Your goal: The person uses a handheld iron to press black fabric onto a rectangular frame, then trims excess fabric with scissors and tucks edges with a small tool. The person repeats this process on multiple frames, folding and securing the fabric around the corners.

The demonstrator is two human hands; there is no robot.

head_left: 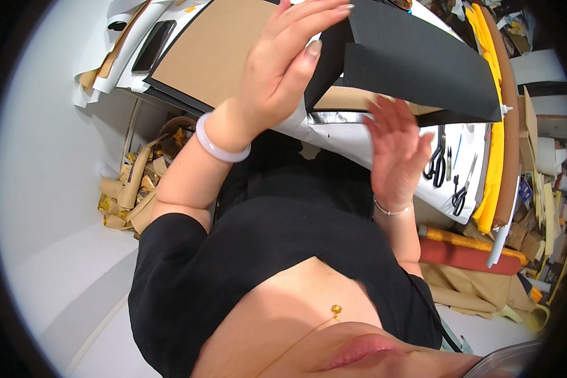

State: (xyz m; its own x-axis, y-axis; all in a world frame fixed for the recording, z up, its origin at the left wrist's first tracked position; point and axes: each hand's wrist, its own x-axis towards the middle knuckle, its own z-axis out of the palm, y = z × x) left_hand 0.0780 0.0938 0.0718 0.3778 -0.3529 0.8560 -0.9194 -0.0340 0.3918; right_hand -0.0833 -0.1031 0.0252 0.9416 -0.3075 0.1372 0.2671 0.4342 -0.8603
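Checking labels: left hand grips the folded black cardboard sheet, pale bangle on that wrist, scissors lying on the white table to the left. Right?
Not quite. In the head view the scissors lie on the white table to the right, not the left. The left hand does grip the folded black cardboard sheet, with the pale bangle on that wrist.

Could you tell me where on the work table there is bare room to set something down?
Mainly the brown board beside the left hand. The white strip by the right hand is narrow; scissors crowd the right end.

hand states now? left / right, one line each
Left hand: fingers curled on the edge of the black folded board, holding it.
Right hand: open, palm flat below the board; contact cannot be told.
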